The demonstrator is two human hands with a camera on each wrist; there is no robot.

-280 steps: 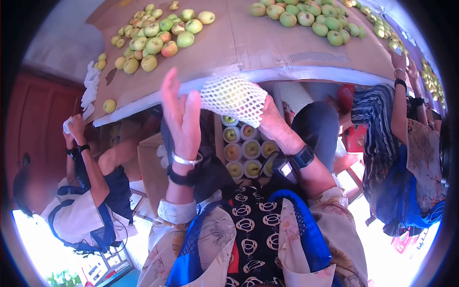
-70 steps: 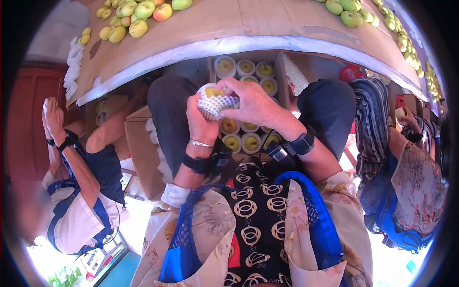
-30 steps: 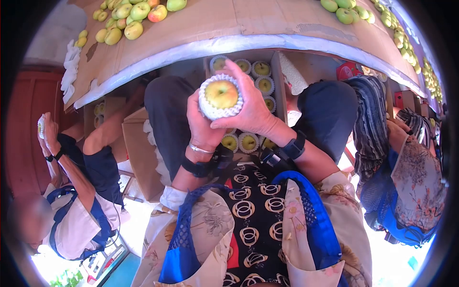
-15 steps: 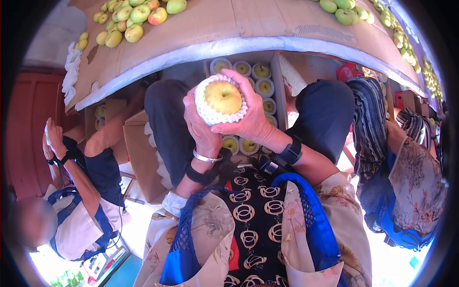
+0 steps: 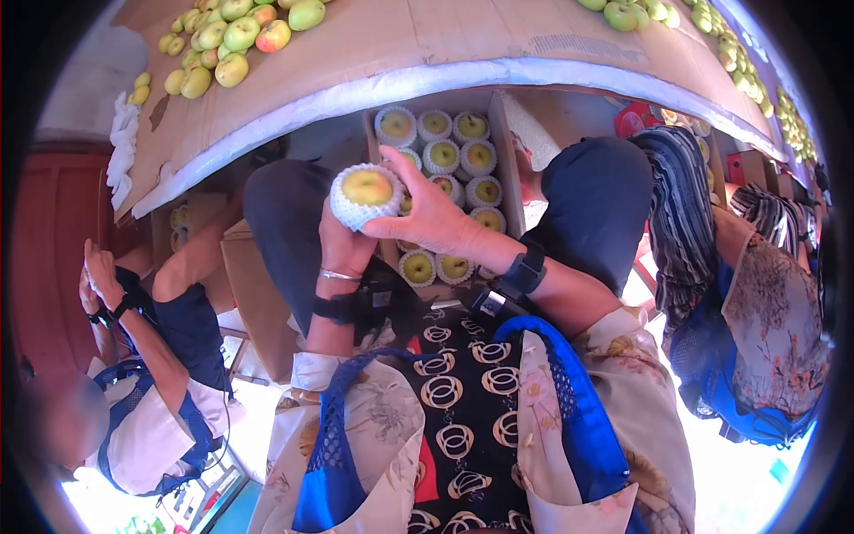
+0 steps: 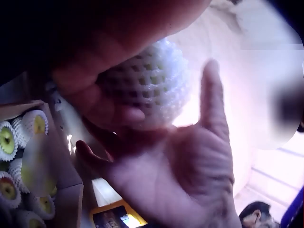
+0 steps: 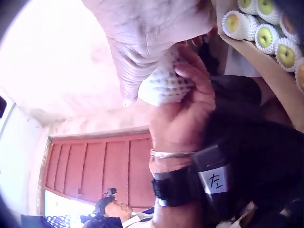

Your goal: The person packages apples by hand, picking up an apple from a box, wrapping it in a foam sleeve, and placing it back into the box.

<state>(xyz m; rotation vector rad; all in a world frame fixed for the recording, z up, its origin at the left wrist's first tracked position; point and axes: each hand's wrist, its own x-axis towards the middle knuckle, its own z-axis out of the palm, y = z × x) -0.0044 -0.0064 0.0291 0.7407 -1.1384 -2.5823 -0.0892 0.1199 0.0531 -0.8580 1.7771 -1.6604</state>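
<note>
A yellow-green apple (image 5: 365, 189) in a white foam net sleeve is held up above the lap in the head view. My left hand (image 5: 345, 242) grips its sleeved underside; in the left wrist view the left fingers (image 6: 126, 114) curl round the foam net (image 6: 159, 80). My right hand (image 5: 431, 209) lies against the apple's right side, thumb and fingers spread wide; the left wrist view shows its thumb standing up beside the net. From the right wrist camera, the right hand (image 7: 152, 33) covers the upper part of the sleeved apple (image 7: 164, 85), above the left hand (image 7: 183, 114).
Between the knees stands a cardboard box (image 5: 503, 142) with several netted apples in rows. Loose apples (image 5: 240, 34) lie on the cardboard-covered table (image 5: 427, 49) in front. Another box (image 5: 253, 285) stands at the left. People sit on both sides, one at the left (image 5: 160, 383).
The apple, earlier under a pulled-out foam net, now shows its top above the sleeve. Since half a second ago, both hands have moved left with it, and the right hand has shifted to its side.
</note>
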